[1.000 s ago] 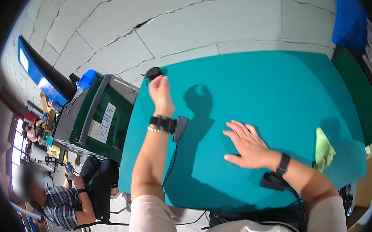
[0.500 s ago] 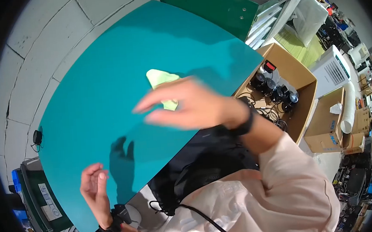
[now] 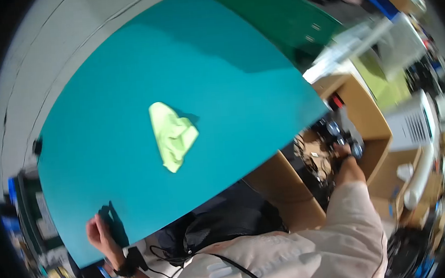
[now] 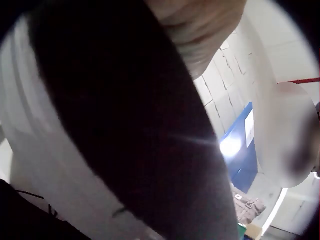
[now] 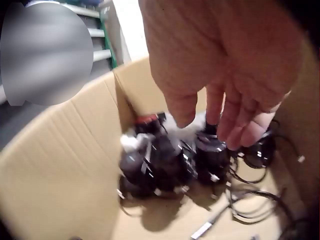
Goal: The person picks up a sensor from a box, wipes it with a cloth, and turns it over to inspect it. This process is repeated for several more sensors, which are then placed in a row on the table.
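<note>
My right hand (image 3: pixel 343 154) reaches down into a cardboard box (image 3: pixel 367 105) beside the table. In the right wrist view its fingers extend downward with gaps between them, right over a cluster of black rounded devices (image 5: pixel 150 165) with thin cables (image 5: pixel 255 195). Over the near left end of the teal table (image 3: pixel 201 63) is my left hand (image 3: pixel 103 238), fingers loosely bent and holding nothing. A crumpled light-green cloth (image 3: pixel 173 137) lies on the tabletop between the two hands. The left wrist view shows mostly a dark shape, with only part of that hand (image 4: pixel 200 25).
A small black object (image 3: pixel 38 147) sits at the table's far left corner. Dark green cabinets flank the table, one at left (image 3: pixel 34 214). A black bag (image 3: pixel 227 211) lies below the near edge. A white louvred appliance (image 3: pixel 412 125) stands beyond the box.
My head view has swung right, bringing the box in. My right hand has moved from the table, past the cloth, into the box. My left hand has left the small black object at the far corner.
</note>
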A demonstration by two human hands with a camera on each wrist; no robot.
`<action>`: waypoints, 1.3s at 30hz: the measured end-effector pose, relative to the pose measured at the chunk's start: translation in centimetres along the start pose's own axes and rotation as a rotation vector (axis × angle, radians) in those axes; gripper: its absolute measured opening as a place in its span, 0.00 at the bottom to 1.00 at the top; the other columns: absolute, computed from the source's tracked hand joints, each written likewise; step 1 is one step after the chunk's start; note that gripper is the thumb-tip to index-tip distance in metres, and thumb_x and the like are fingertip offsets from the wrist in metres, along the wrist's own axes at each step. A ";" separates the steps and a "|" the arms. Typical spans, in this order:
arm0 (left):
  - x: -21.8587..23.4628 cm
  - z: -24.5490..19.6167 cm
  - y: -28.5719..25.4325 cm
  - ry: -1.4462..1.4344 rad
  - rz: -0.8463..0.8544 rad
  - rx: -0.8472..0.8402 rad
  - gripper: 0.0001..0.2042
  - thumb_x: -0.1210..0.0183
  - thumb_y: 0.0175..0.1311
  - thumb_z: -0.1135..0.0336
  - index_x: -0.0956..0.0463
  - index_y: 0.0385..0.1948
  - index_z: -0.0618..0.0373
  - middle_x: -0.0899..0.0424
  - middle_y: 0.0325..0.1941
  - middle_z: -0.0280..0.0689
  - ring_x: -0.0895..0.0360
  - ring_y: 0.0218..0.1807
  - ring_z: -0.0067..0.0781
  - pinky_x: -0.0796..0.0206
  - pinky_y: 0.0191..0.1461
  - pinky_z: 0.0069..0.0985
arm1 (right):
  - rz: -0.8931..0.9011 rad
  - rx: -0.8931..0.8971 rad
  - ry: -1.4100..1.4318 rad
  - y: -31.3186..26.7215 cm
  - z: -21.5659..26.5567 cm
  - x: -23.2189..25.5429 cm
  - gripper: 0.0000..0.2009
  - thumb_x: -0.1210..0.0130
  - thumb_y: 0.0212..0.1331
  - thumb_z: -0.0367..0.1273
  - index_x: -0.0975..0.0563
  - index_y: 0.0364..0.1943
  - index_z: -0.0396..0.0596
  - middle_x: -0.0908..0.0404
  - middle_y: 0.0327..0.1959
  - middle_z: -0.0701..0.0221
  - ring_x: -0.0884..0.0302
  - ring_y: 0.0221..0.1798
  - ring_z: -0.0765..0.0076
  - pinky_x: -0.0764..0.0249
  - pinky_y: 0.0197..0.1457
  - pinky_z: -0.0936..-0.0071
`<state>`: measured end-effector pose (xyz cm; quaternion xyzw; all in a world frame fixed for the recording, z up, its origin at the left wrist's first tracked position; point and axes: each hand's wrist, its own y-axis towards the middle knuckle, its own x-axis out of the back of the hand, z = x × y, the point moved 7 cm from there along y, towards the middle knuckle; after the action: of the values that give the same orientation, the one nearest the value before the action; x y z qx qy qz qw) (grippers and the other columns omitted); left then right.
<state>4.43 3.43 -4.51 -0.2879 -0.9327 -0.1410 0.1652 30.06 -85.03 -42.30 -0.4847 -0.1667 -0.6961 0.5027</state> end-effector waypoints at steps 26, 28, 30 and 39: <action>1.1 -0.2 -0.7 -0.022 -0.274 0.054 0.12 0.39 0.57 0.60 0.27 0.20 0.57 0.28 0.17 0.24 0.33 0.18 0.11 0.48 0.18 0.11 | -0.445 0.052 1.259 -4.4 14.7 6.4 0.18 0.39 0.41 0.44 0.26 0.26 0.43 0.23 0.28 0.66 0.25 0.32 0.64 0.29 0.42 0.67; 0.8 -0.3 -0.5 -0.116 -0.245 0.060 0.12 0.39 0.57 0.59 0.27 0.21 0.57 0.27 0.18 0.25 0.33 0.19 0.11 0.47 0.19 0.10 | -0.237 0.307 1.548 -5.9 14.6 9.5 0.12 0.44 0.44 0.40 0.25 0.24 0.46 0.24 0.25 0.68 0.26 0.29 0.63 0.30 0.36 0.67; 0.7 -0.4 -0.4 -0.095 -0.246 0.053 0.12 0.38 0.56 0.59 0.26 0.22 0.57 0.26 0.20 0.26 0.32 0.20 0.12 0.45 0.20 0.10 | -0.266 0.139 1.967 -8.1 16.5 13.0 0.11 0.45 0.42 0.36 0.25 0.27 0.44 0.24 0.30 0.62 0.27 0.34 0.59 0.30 0.39 0.62; 0.4 -0.6 -0.3 -0.315 -0.094 0.016 0.11 0.40 0.58 0.59 0.26 0.23 0.57 0.26 0.22 0.27 0.30 0.24 0.13 0.42 0.24 0.12 | 0.440 0.938 2.380 -24.7 41.2 21.6 0.33 0.47 0.47 0.32 0.43 0.56 0.23 0.47 0.60 0.37 0.49 0.65 0.37 0.49 0.69 0.48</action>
<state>4.09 3.13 -3.83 -0.2610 -0.9607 -0.0941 0.0125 29.10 -56.16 1.70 0.6315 0.2359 -0.4755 0.5652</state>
